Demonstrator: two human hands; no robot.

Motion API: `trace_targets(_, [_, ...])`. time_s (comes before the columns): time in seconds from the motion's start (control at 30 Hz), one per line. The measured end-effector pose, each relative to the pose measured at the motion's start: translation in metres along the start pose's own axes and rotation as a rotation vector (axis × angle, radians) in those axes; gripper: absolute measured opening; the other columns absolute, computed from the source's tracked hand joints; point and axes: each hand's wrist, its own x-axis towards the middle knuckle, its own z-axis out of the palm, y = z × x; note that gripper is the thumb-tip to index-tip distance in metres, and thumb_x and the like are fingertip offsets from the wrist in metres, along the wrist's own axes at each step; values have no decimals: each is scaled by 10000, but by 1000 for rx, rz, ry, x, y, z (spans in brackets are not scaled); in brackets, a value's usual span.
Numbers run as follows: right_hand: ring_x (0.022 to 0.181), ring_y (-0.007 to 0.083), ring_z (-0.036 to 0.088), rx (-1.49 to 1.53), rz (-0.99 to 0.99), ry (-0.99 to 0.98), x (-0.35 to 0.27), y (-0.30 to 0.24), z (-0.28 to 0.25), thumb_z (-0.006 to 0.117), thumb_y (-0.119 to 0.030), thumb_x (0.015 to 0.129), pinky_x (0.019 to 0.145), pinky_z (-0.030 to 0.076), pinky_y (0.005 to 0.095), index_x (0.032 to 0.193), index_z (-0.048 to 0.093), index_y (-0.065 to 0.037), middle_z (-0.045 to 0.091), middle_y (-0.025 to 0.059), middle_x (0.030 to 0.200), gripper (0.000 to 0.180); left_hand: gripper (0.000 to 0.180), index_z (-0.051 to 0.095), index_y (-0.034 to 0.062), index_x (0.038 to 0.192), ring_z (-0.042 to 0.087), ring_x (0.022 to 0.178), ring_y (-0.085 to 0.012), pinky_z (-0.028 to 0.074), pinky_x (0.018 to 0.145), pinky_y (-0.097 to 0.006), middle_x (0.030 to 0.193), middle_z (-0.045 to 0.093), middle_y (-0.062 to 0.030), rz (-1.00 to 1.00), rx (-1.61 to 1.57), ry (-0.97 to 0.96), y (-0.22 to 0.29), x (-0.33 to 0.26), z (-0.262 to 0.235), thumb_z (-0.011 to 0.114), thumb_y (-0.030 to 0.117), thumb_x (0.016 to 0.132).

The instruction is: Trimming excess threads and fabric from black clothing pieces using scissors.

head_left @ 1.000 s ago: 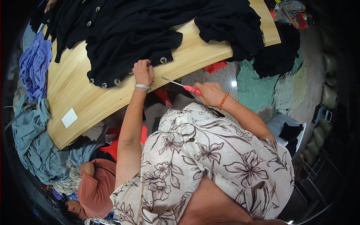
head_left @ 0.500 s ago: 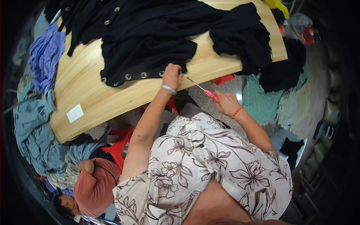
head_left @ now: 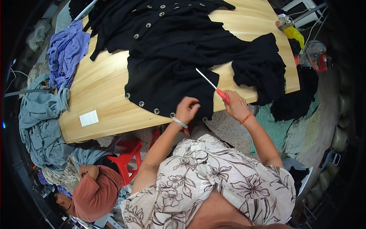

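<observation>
A black knitted garment lies spread on the wooden table, its near edge set with round shiny buttons. Over that edge is my left hand, fingers curled and thumb close to them; whether anything is pinched there is too small to tell. My right hand is closed around the red handle of a slim tool with a long, thin metal shaft. Its tip points up and left, over the garment. The tool's exact kind cannot be made out.
The wooden table carries a white paper slip. Purple cloth and grey-blue garments hang at its left edge. A red stool and a person in a rust-coloured top are lower left. Green cloth lies right.
The black garment and table sit lower in the picture, as the view has shifted. My right hand has raised the tool over the garment. My left fingers have come off the buttoned edge's corner.
</observation>
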Motion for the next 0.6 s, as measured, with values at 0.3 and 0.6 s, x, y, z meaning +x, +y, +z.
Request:
trace_targets(0.3, [879, 246, 585, -232, -214, 194, 181, -113, 39, 739, -218, 768, 741, 407, 377, 1116, 579, -92, 634, 55, 944, 404, 351, 584, 34, 1109, 516, 1083, -356, 405, 952, -443, 1095, 583, -163, 58, 554, 691, -61, 108, -202, 705, 131, 794])
trace_targets(0.6, [828, 233, 580, -385, -200, 152, 309, -170, 145, 804, -469, 663, 735, 385, 372, 1020, 558, -100, 606, 75, 871, 569, 613, 494, 13, 1276, 522, 1092, -404, 419, 947, -472, 1161, 576, -213, -90, 573, 573, -106, 182, -229, 759, 210, 760])
